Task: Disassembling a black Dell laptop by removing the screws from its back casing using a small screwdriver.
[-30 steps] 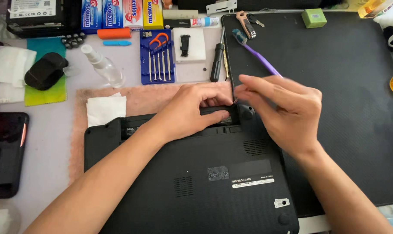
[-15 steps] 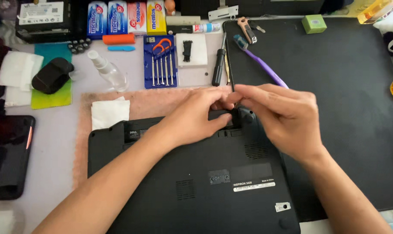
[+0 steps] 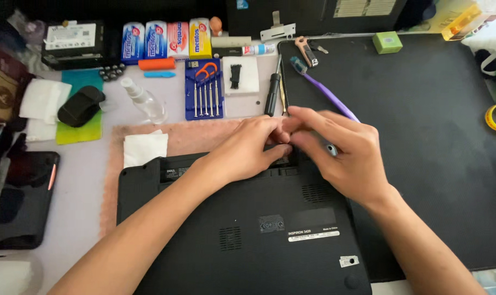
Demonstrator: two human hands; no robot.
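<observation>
Laptop (image 3: 248, 229) upside down on pink mat (image 3: 193, 136) | left hand (image 3: 248, 150) curled, fingertips pressing rear edge | right hand (image 3: 341, 150) pinching a thin tool there | screwdriver (image 3: 272, 95) lies beyond.

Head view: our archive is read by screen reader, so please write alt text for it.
Two bare hands, left hand and right hand, meet at the far edge of an upturned black laptop, beyond which lie a screwdriver set and a purple toothbrush.

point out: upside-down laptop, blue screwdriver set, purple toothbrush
black laptop (image 3: 248, 240), head view, bare middle of its underside.
blue screwdriver set (image 3: 204, 93), head view, on the row of drivers in the tray.
purple toothbrush (image 3: 327, 94), head view, mid-handle on the black mat.
</observation>
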